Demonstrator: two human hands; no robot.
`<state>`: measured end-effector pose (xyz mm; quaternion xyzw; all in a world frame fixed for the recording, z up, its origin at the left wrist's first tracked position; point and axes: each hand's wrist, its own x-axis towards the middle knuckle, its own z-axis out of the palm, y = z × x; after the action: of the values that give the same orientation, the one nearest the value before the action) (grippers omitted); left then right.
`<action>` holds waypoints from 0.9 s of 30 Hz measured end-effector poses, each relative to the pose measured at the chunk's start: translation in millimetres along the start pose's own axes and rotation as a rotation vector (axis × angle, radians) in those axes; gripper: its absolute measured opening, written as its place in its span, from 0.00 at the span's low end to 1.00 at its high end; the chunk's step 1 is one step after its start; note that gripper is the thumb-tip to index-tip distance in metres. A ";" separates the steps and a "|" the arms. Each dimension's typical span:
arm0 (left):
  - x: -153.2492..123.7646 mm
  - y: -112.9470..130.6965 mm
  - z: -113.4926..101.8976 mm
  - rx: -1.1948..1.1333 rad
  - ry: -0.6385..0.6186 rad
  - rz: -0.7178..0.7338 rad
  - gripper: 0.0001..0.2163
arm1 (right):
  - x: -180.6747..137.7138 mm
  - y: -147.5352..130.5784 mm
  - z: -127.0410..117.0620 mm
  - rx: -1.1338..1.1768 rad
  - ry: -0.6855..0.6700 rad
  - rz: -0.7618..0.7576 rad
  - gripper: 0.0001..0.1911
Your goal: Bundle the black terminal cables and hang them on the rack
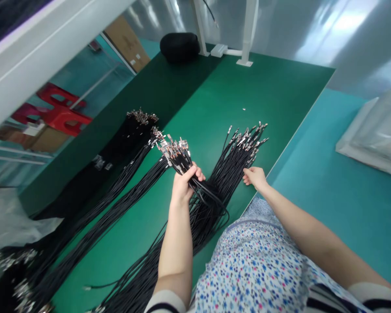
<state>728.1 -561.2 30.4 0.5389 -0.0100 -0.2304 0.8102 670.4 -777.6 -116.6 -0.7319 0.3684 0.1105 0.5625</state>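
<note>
My left hand [186,182] is closed round a bunch of black cables [179,156], whose shiny metal terminals point up and away from me. Their black lengths droop over a larger pile of cables [221,182] lying across the table. At the right edge of that pile, just below its metal ends, my right hand [254,177] has its fingers pinched together. It touches the outermost cables, and whether one is between the fingertips is hard to see. Left of my left hand lie more cable bundles [130,191], their terminals at the far end.
The green table [280,95] ends on my right along a pale edge. A black case [180,47] and white posts [246,39] stand at the back. Clear plastic [16,221] lies at left. Red stools [63,113] and a wrapped white block [378,130] are beyond the table.
</note>
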 end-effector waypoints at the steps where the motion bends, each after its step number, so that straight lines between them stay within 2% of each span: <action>1: -0.5 0.5 -1.7 -0.003 0.004 0.002 0.10 | -1.1 -0.7 4.0 0.032 0.021 -0.006 0.11; 5: -3.2 3.6 -11.4 -0.011 0.030 0.013 0.10 | -9.2 -9.3 11.0 0.124 0.106 -0.064 0.11; 9: -4.6 5.9 -18.4 -0.061 0.044 0.030 0.10 | -6.4 -31.5 13.3 0.156 0.199 -0.171 0.12; 14: -3.1 3.8 -17.7 -0.069 0.000 0.034 0.08 | 18.3 -53.7 17.4 -0.060 0.094 -0.067 0.12; 20: -3.8 2.1 -15.4 -0.070 -0.007 0.034 0.09 | 31.2 -60.3 7.2 -0.256 -0.021 0.005 0.13; 23: -6.1 3.3 -15.2 -0.069 -0.012 0.031 0.10 | 20.4 -64.9 6.8 -0.228 -0.028 -0.002 0.10; 25: -7.2 4.7 -15.3 -0.067 -0.013 0.031 0.10 | 2.2 -71.6 7.2 -0.168 -0.012 -0.062 0.10; 27: -7.5 6.8 -14.3 -0.036 -0.009 0.026 0.10 | -25.5 -83.2 5.9 -0.084 -0.019 -0.187 0.11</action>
<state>727.6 -543.7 32.2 0.5231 -0.0166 -0.2224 0.8226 709.2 -753.7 -42.2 -0.7851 0.2881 0.0796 0.5425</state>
